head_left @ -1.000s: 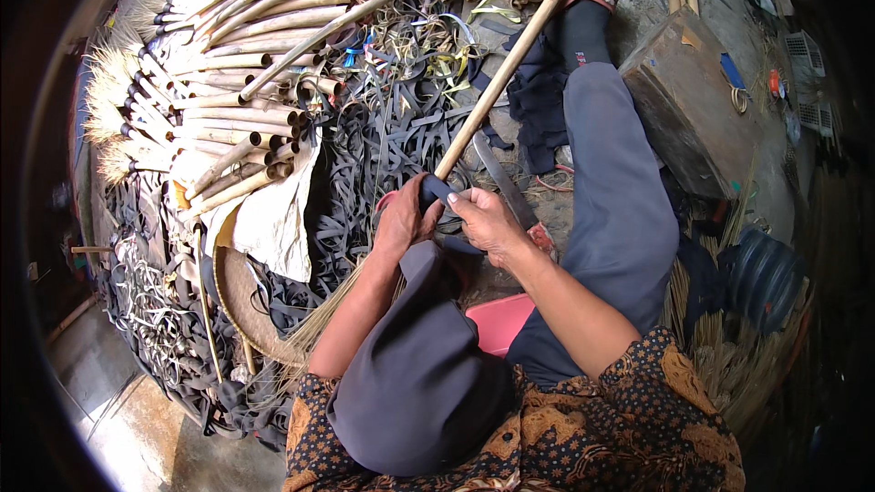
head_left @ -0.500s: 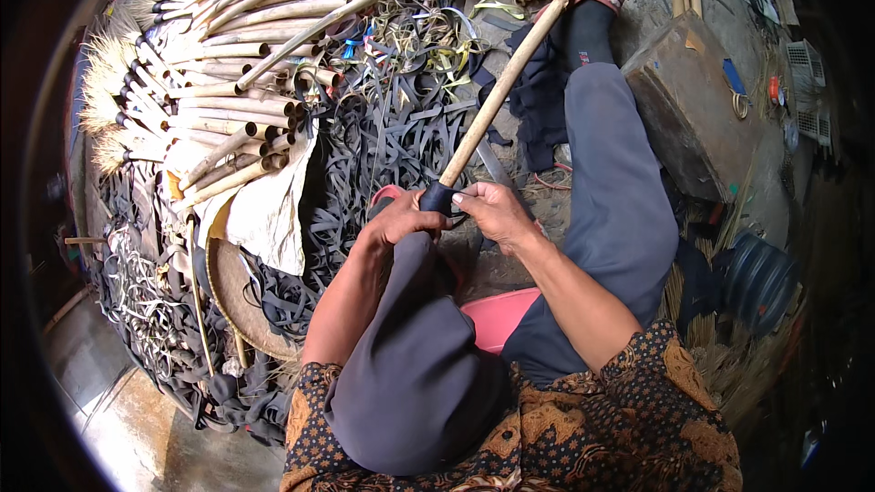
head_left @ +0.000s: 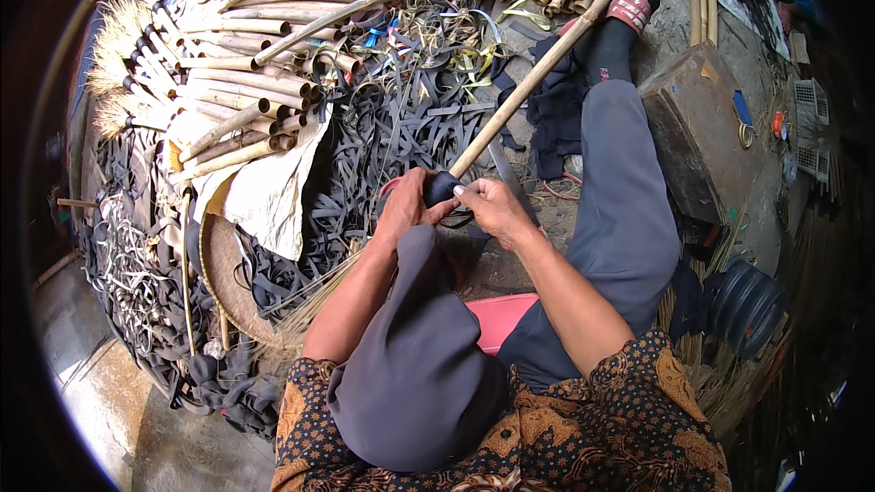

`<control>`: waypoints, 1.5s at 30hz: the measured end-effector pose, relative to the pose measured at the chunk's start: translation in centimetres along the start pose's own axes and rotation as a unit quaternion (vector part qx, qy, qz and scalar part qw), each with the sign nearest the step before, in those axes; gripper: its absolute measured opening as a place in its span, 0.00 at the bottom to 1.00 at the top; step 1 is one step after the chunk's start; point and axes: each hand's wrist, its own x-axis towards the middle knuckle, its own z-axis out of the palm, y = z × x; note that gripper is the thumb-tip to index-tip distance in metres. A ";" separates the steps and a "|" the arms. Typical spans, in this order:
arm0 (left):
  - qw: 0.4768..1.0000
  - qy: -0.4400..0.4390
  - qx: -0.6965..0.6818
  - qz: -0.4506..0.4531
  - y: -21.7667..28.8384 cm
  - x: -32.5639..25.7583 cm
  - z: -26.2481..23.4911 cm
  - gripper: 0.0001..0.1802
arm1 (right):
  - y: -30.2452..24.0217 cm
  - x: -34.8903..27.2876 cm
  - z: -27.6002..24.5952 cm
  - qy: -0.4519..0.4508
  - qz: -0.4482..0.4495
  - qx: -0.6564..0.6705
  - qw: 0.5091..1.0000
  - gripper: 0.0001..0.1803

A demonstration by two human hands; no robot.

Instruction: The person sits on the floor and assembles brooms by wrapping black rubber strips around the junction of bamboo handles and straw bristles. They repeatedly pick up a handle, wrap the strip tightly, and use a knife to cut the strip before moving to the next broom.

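Head view: the left hand point(head_left: 410, 208) has its grip around a black band point(head_left: 442, 187) at the near end of a pole point(head_left: 538, 78) — the right hand point(head_left: 495, 210) pinches the band's edge. The pole slants away between black strips point(head_left: 365, 159) and dark cloth point(head_left: 552, 123), passing beside a red sandal point(head_left: 635, 7).

The pole point(head_left: 528, 91) is smooth bamboo, its black wrapping point(head_left: 441, 187) matt, the bottle point(head_left: 747, 308) glossy plastic.

Workshop with heaped bamboo poles point(head_left: 246, 81), dark strips point(head_left: 392, 148)
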 end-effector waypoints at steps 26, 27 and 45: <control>0.961 -0.057 -0.180 -0.200 0.4 -0.7 0.3 0.27 | 1.6 0.6 -0.4 -0.002 -0.010 -0.058 0.998 0.14; 0.967 -0.038 -0.177 -0.180 0.3 -0.7 0.4 0.26 | 1.2 0.1 -0.5 0.042 -0.076 -0.128 0.988 0.15; 0.973 0.002 -0.095 -0.211 -3.7 0.6 2.4 0.25 | 7.9 -16.3 -31.9 0.549 -0.017 -0.157 0.821 0.10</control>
